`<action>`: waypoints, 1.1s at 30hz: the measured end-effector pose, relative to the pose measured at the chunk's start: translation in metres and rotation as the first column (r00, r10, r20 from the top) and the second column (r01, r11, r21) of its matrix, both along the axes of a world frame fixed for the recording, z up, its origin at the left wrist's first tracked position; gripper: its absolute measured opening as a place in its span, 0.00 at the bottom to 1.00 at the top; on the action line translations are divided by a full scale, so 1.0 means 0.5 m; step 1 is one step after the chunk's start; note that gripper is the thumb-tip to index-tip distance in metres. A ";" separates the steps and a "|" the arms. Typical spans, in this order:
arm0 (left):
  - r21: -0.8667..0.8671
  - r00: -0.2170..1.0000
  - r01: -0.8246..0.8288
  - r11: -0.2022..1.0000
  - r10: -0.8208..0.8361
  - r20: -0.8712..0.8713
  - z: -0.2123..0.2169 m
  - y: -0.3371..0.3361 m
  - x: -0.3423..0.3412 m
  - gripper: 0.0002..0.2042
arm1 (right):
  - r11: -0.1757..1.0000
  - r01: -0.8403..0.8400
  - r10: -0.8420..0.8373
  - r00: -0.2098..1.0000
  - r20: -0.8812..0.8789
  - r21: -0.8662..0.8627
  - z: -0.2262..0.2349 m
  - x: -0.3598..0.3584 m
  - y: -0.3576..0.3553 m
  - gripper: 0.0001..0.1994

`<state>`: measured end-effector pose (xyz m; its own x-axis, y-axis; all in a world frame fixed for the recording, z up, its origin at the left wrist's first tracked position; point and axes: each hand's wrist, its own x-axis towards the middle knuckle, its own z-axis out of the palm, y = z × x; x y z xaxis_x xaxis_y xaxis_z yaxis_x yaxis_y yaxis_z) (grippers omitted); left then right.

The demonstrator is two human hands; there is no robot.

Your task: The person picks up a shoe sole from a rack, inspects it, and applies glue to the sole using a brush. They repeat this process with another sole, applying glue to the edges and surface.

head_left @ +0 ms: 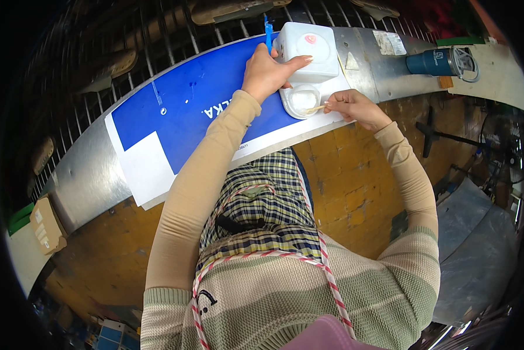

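Observation:
My left hand [267, 73] rests on the side of a white plastic jug [307, 49] with a pink cap, holding it steady on the metal bench [86, 169]. My right hand [352, 107] pinches a thin wooden stick [315, 108] whose tip dips into a small round white dish [302, 100] of pale liquid just in front of the jug. Both stand on a large blue and white printed sheet [174, 116] spread over the bench. A blue brush handle [268, 32] sticks up beside the jug.
A dark blue insulated cup [440, 61] lies on the bench to the right. A metal wire rack [157, 35] runs behind the bench. A cardboard piece [46, 224] sits at the bench's left end. Below is a yellow tiled floor [349, 192]; grey sheets [475, 239] lie at right.

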<state>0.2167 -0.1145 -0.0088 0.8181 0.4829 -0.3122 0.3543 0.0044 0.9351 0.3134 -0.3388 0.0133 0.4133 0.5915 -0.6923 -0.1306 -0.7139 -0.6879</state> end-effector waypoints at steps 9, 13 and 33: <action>0.011 1.000 0.007 1.000 -0.007 0.006 0.002 0.002 -0.002 0.37 | 0.997 0.064 -0.071 0.976 -0.206 -0.044 0.005 0.019 0.000 0.20; 0.009 1.000 0.008 1.000 -0.008 0.005 0.001 0.001 -0.001 0.37 | 0.996 -0.071 0.081 0.980 0.183 -0.061 0.027 0.022 0.005 0.17; -0.014 1.000 -0.021 1.000 0.022 0.021 0.001 -0.002 0.000 0.37 | 0.708 -0.627 0.516 0.148 0.844 -0.323 0.070 -0.041 0.081 0.04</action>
<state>0.2169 -0.1154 -0.0082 0.8140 0.4961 -0.3022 0.3345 0.0249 0.9421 0.2930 -0.2985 0.0485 0.2194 0.9657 -0.1392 0.9546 -0.2419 -0.1740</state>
